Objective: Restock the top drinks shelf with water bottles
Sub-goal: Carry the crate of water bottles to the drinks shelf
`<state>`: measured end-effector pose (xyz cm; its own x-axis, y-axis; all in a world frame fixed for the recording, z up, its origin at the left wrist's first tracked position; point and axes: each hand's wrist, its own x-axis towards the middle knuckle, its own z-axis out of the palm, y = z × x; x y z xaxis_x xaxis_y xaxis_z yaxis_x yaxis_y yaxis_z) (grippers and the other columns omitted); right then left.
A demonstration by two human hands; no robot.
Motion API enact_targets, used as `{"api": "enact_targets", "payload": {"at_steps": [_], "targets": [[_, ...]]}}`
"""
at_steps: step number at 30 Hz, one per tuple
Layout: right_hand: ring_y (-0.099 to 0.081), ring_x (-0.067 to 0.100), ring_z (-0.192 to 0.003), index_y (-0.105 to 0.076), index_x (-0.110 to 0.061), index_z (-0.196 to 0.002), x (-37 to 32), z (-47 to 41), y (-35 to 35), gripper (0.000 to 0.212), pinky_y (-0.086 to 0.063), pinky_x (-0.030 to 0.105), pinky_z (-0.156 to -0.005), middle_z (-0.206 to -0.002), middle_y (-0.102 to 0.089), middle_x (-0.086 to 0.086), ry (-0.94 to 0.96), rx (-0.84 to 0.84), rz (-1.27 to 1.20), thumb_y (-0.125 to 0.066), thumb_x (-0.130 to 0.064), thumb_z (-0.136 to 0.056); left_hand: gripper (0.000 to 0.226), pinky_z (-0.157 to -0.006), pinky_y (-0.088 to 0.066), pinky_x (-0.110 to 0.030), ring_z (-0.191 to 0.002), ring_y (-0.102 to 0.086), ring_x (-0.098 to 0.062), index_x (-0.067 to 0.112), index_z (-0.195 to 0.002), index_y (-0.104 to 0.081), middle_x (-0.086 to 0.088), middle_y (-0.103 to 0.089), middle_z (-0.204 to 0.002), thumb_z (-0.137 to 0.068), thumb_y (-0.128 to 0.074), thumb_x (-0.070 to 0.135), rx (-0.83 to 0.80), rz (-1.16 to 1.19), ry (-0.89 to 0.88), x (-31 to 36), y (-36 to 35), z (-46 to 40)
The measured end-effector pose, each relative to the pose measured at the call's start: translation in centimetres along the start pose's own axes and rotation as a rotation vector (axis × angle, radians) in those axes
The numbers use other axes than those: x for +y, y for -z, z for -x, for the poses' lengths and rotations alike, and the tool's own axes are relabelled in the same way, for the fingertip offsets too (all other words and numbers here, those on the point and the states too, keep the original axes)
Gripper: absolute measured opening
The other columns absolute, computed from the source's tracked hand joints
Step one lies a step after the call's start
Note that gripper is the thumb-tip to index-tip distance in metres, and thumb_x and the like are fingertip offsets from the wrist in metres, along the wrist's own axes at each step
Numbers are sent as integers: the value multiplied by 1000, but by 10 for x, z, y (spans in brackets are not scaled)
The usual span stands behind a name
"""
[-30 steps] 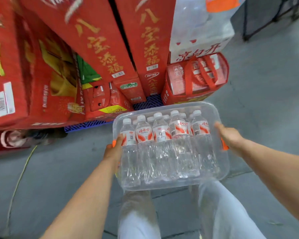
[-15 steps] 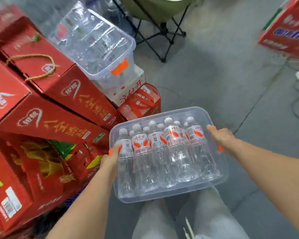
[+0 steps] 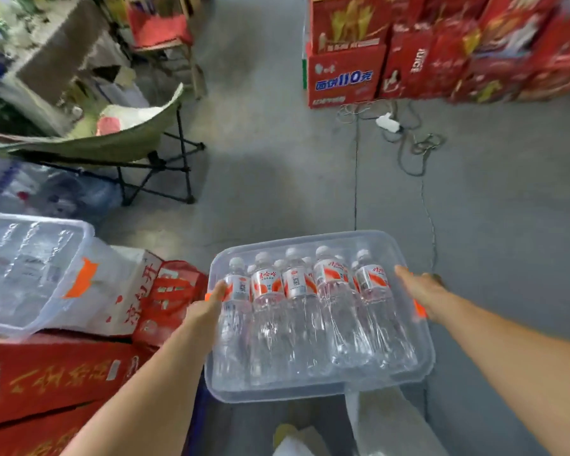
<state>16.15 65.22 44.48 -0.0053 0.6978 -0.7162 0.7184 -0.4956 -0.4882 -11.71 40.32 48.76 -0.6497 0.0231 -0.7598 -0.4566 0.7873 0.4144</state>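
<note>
A clear plastic bin [image 3: 320, 383] full of water bottles [image 3: 297, 311] is carried in front of the person, above the grey concrete floor [image 3: 310, 159]. The left hand [image 3: 204, 311] grips the bin's left edge by an orange handle, thumb over the rim and the other fingers curled beneath; the right hand [image 3: 422, 291] grips the right edge at the other orange handle [image 3: 419, 309], fingers wrapped around it. The bottles stand upright and packed close, white caps up, red-and-white labels facing the camera — at least two rows, though the back row is mostly hidden.

To the left, a second clear bin [image 3: 30, 274] sits tilted on a white carton [image 3: 119, 291], with red gift boxes [image 3: 46, 376] below. A folding chair [image 3: 112, 149] stands beyond them. Across the aisle at top right rises a stack of red cartons [image 3: 343, 74] — blurred at the far side — with a white power strip [image 3: 388, 122] and tangled cord on the floor nearby
</note>
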Motion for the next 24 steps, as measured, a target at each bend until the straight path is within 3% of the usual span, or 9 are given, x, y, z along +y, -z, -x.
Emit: {"api": "enact_targets", "payload": {"at_steps": [2, 5, 10, 15, 19, 24], "targets": [[-53, 43, -124, -45, 5, -139, 2, -18, 36, 72, -46, 51, -103, -140, -51, 26, -44, 32, -59, -60, -48, -93, 92, -93, -46, -52, -112, -57, -43, 0, -135, -50, -21, -59, -127, -79, -62, 73, -45, -59, -12, 39, -36, 9], [-51, 42, -124, -47, 3, -137, 9, -48, 93, 69, -46, 52, -102, -139, -51, 24, -136, 59, -149, -55, -50, -95, 92, -82, -49, -49, -87, -60, -35, 5, -129, -54, -14, -62, -101, -73, -63, 78, -92, -142, -46, 98, -95, 27], [-48, 42, -127, -43, 4, -140, 14, -91, 193, 71, -42, 53, -106, -142, -48, 23, -202, 157, -332, -53, -51, -96, 97, -90, -50, -51, -103, -60, -38, 6, -134, -50, -17, -60, -125, -72, -62, 79, -199, -256, -146, 192, -201, 63], [-47, 41, -129, -43, 2, -141, 23, -121, 294, 73, -40, 46, -104, -144, -48, 22, -250, 281, -485, -53, -54, -96, 83, -96, -51, -53, -101, -64, -38, 4, -126, -57, -18, -65, -113, -79, -61, 73, -291, -384, -271, 277, -311, 120], [-48, 41, -128, -44, 3, -141, 38, -142, 367, 69, -39, 46, -107, -142, -49, 22, -311, 423, -601, -53, -50, -97, 75, -100, -49, -53, -108, -61, -39, 8, -123, -60, -16, -63, -121, -83, -58, 71, -432, -551, -405, 342, -400, 168], [-53, 38, -117, -48, 7, -136, 60, -179, 455, 65, -39, 39, -92, -138, -52, 24, -383, 546, -712, -53, -46, -99, 64, -106, -42, -52, -129, -49, -40, 9, -134, -54, -16, -50, -142, -93, -57, 57, -558, -668, -543, 404, -528, 222]]}}
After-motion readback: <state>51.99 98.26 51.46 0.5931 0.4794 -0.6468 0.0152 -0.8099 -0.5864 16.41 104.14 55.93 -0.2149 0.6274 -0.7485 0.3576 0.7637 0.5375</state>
